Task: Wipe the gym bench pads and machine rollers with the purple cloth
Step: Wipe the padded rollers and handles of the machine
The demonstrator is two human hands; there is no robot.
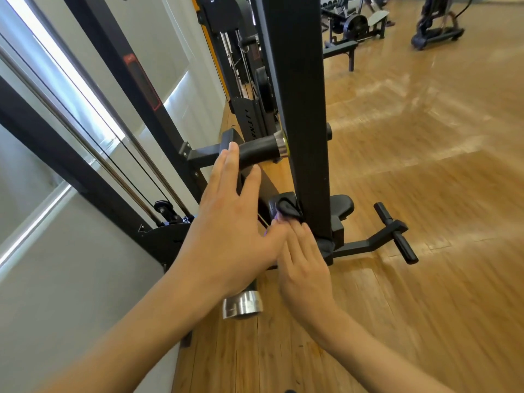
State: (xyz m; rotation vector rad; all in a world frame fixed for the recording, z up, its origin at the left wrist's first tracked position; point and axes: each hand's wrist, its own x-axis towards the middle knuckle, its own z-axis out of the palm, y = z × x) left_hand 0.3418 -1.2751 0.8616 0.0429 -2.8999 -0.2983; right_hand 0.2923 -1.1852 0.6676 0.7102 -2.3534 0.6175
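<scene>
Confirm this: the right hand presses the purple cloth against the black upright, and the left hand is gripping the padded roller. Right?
Not quite. The head view shows the left hand open, fingers straight beside the padded roller, not gripping it. The right hand does press the purple cloth against the black upright.

The purple cloth [285,209], dark and bunched, is held by the right hand [303,262] against the lower part of the black upright [297,80]. Above it, 1 black roller [256,154] with a chrome end collar juts out horizontally from the upright. A black seat pad [343,205] sits behind.
</scene>
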